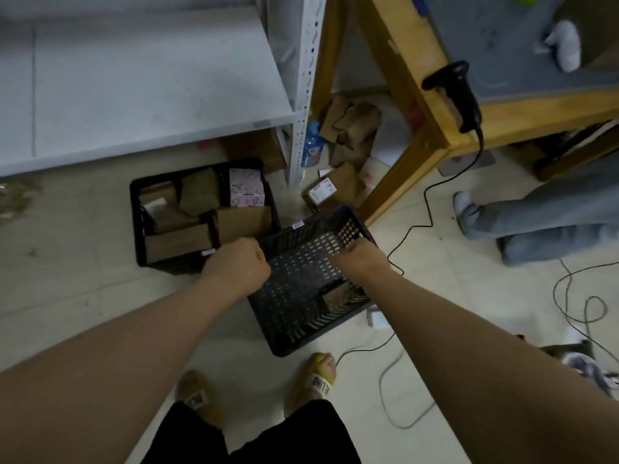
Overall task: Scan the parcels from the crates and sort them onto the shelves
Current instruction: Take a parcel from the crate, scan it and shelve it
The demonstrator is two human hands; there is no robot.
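Gripping opposite rims of crate [294,306] with curled left hand [239,266] and right hand [360,259]; lone parcel [338,294] inside, nearest right hand.

Black shorts [254,437], plain and dark, cover the thighs. On the feet are yellow open-toed slides. The right slide [313,383] has a pale strap printed with dark capital letters, only partly legible. The left slide [196,395] is blurred, with a pale patch bearing a dark mark on its strap. Both arms are bare, and so are the left hand [239,262] and right hand [360,254]
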